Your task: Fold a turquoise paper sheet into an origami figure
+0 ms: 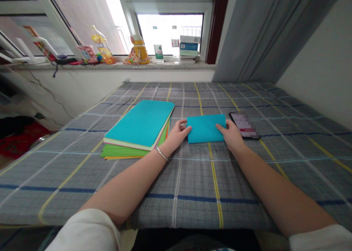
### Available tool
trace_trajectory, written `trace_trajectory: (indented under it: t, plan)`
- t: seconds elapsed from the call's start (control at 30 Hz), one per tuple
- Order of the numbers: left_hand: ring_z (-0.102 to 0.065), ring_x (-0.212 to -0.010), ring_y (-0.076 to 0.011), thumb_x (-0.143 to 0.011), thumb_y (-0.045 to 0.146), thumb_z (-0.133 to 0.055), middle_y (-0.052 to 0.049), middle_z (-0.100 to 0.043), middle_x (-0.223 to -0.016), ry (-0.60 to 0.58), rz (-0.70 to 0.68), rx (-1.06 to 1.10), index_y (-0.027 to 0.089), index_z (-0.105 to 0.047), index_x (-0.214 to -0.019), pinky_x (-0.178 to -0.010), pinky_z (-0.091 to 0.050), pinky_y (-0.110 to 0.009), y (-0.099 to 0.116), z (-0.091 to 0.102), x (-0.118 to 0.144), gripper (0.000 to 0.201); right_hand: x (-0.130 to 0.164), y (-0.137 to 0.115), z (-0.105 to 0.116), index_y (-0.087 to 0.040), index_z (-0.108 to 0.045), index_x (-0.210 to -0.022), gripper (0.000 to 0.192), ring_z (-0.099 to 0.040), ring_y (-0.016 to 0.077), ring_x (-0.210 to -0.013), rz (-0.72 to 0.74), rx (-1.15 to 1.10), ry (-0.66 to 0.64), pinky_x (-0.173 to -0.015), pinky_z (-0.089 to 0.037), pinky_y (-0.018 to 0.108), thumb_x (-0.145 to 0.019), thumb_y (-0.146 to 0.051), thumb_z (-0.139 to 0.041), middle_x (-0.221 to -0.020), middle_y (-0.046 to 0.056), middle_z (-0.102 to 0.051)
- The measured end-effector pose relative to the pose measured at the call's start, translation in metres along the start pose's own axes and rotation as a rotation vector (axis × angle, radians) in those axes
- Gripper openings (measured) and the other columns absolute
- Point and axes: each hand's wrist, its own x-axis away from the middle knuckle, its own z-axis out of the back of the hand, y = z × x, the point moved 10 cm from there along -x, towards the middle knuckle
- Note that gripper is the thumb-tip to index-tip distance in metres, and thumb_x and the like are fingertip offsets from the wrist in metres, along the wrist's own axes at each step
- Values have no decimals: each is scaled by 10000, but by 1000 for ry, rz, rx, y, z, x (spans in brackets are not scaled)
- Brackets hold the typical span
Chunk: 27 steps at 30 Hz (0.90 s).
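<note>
A small blue sheet of paper (206, 129), which looks folded, is between my two hands just above the bed. My right hand (231, 134) pinches its right edge, thumb on the face and fingers behind. At the left edge, my left hand (178, 133) has its thumb against the paper and its fingers curled behind the edge. A bracelet is on my left wrist. Left of that hand lies a stack of coloured paper (140, 122), a large blue sheet on top, with white, green and orange sheets showing underneath.
A phone (244, 125) lies on the plaid bedcover (192, 177) close by my right hand. Along the windowsill (115, 65) stand a yellow bottle (101, 45), a yellow cup (139, 50), a tube (158, 52) and stacked boxes (189, 47). A grey curtain (253, 34) hangs at right.
</note>
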Motion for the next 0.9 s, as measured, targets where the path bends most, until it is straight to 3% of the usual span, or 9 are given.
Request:
trace_trajectory:
  t: [0.2,0.33,0.47,0.6,0.7,0.77,0.9]
  plan:
    - [-647,-856,-204,-834,349,-635,-76,-708,-944,33,-87,-170,133,-639,-1033,-737,-521,-304,8,4,-1,294,2,-2,-6,-246,-500,-864,416,-603,221,-824,41,-6,-8,-772,-498,378,-629,-496,-736,-852,16,-634]
    - [-655,-847,-192,-839,351,-638,-68,-699,-914,95,-5,-99,141,-550,-1181,-720,-504,-282,3,11,1,411,1,-2,-7,-250,-482,-850,412,-605,229,-848,63,1,-4,-774,-497,377,-646,-520,-716,-848,18,-625]
    - [-638,-726,-161,-817,405,-659,-27,-683,-851,113,72,4,181,-453,-1184,-658,-480,-268,-7,12,2,477,-2,0,-4,-259,-467,-868,410,-610,232,-847,72,-1,14,-759,-503,374,-676,-562,-666,-858,28,-622]
    - [-559,-647,-123,-834,389,-605,26,-603,-711,101,-23,-87,185,-534,-899,-612,-427,-233,4,11,1,225,-3,3,-2,-263,-457,-897,413,-616,229,-839,60,-42,39,-759,-510,373,-678,-557,-646,-874,31,-622]
    - [-567,-699,-142,-812,371,-608,8,-606,-706,87,-64,-156,166,-584,-753,-660,-439,-250,11,10,2,214,-3,4,-1,-262,-457,-887,399,-614,227,-825,43,-57,50,-761,-511,377,-671,-533,-655,-865,30,-619]
    - [-612,-785,-170,-779,336,-633,-24,-676,-811,72,-60,-103,147,-651,-834,-734,-470,-274,13,8,3,198,-2,2,-3,-264,-460,-872,384,-616,231,-845,52,-26,35,-781,-510,383,-671,-523,-660,-870,32,-622]
    - [-651,-950,-215,-748,293,-658,-81,-719,-1076,26,-84,51,123,-691,-1066,-844,-506,-318,16,5,4,362,1,-6,-7,-251,-499,-849,353,-610,243,-926,105,82,-9,-848,-497,406,-675,-508,-669,-934,53,-637]
